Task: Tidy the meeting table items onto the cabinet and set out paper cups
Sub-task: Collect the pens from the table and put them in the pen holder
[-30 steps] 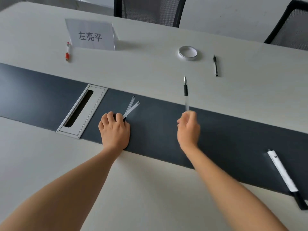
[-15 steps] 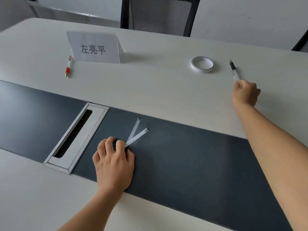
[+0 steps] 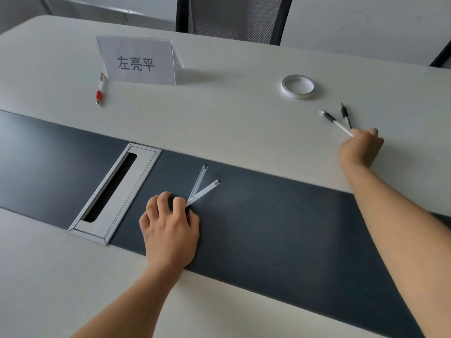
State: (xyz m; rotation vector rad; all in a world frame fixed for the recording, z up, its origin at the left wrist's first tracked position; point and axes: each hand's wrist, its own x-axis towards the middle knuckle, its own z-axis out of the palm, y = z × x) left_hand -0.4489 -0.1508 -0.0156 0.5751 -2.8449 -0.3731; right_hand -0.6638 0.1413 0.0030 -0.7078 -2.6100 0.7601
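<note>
Pens first: two clear-barrelled ballpoint pens with dark tips (image 3: 338, 119) fan out from my right hand (image 3: 361, 150), which is closed around their rear ends over the pale far half of the meeting table (image 3: 219, 123). Left hand (image 3: 170, 225) rests on the dark grey centre strip (image 3: 280, 228), fingers pinched shut on a second pair of transparent plastic pens (image 3: 202, 186) that splay in a V, caps pointing away from me.

Step in hand, as I judge it: gathering loose pens before carrying them off to the cabinet (cabinet not in view, no paper cups either). To do it well I'd square each pair so the barrels lie parallel, since splayed pens can slip from a loose pinch. Then merge both pairs into one fist, freeing a hand.

Still on the table:
- white roll of double-sided tape (image 3: 297, 86), lying flat just beyond the right hand's pens, apart from them. Likely next pick, short reach.
- red-and-white click pen (image 3: 100, 90), far left, beside the name card.
- folded white paper name card with black characters (image 3: 139, 61), upright.

Obstacles: silver rectangular cable hatch (image 3: 114, 193) with an open slot sits just left of the left hand; a dropped pen could roll in. Black mesh chair (image 3: 234, 18) behind the far edge, not in the way.
</note>
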